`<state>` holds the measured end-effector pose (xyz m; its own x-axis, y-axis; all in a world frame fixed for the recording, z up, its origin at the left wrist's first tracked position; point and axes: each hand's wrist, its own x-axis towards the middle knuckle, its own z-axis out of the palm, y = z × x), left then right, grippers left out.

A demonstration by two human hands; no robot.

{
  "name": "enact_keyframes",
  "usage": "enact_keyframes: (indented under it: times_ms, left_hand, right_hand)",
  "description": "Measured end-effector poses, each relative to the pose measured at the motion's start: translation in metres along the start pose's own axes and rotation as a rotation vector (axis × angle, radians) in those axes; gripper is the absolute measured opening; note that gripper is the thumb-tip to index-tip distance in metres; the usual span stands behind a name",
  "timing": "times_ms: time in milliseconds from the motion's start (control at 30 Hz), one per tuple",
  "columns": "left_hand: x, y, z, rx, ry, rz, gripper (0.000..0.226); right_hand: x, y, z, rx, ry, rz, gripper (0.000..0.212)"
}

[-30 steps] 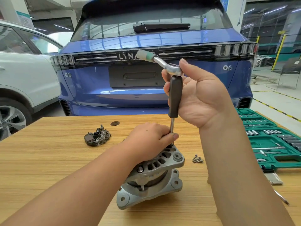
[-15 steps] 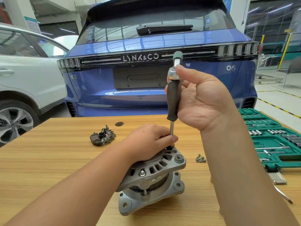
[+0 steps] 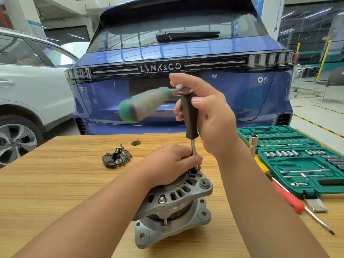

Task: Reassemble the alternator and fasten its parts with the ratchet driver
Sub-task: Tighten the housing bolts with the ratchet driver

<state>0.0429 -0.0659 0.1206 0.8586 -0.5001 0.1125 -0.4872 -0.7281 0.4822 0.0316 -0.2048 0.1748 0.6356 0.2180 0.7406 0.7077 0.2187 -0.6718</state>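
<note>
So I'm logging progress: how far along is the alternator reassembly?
Done: the alternator housing halves sit together, one bolt in. In hand: the left hand steadies it while the right hand works the ratchet driver at the top. Left: the rectifier part lies apart on the table.
</note>
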Motion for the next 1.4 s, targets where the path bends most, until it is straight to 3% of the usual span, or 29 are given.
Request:
enact_keyframes:
  times_ms: [200,333,433,500,633,767,933,1033,1100,1167,1267,1400]
  left_hand:
    - [0.000,-0.001,-0.001,0.013,0.000,-0.005,0.033]
    - [0.001,0.000,0.000,0.031,-0.011,-0.001,0.035]
    - [0.000,0.000,-0.001,0.065,-0.031,0.003,0.041]
    - [0.000,0.000,-0.001,0.064,-0.044,0.011,0.039]
    - [0.001,-0.001,-0.003,0.034,-0.053,0.019,0.036]
    - [0.001,-0.004,-0.003,0.002,-0.059,0.009,0.033]
    - [0.002,-0.005,-0.005,-0.079,-0.092,0.003,0.031]
    - [-0.002,0.000,-0.010,-0.226,-0.124,0.014,0.040]
    - [0.002,0.004,-0.016,-0.274,-0.160,0.010,0.041]
    - [0.003,0.008,-0.027,-0.353,-0.233,-0.072,0.042]
    - [-0.002,-0.009,-0.048,-0.772,-0.191,-0.142,0.050]
    - [-0.015,-0.028,-0.065,-0.824,-0.164,-0.139,0.045]
  right_hand:
    - [0.003,0.003,-0.001,0.032,0.075,0.058,0.022]
    - [0.002,0.001,0.001,-0.022,0.271,0.024,0.022]
    - [0.003,0.001,0.003,-0.244,0.497,-0.086,0.023]
    - [0.004,-0.002,-0.002,-0.193,0.567,-0.006,0.019]
    - [0.010,-0.016,-0.017,0.483,0.292,0.404,0.022]
    - [0.010,-0.020,-0.012,0.561,0.121,0.486,0.044]
    - [0.009,-0.022,-0.008,0.602,0.238,0.450,0.010]
    - [0.009,-0.016,-0.004,0.514,0.418,0.292,0.018]
    - [0.007,-0.012,0.001,0.282,0.440,0.173,0.016]
    - [0.005,-0.007,0.005,0.049,0.408,0.073,0.016]
    - [0.004,0.000,0.007,-0.181,0.320,-0.072,0.012]
    - [0.003,0.006,0.005,-0.170,0.182,-0.078,0.020]
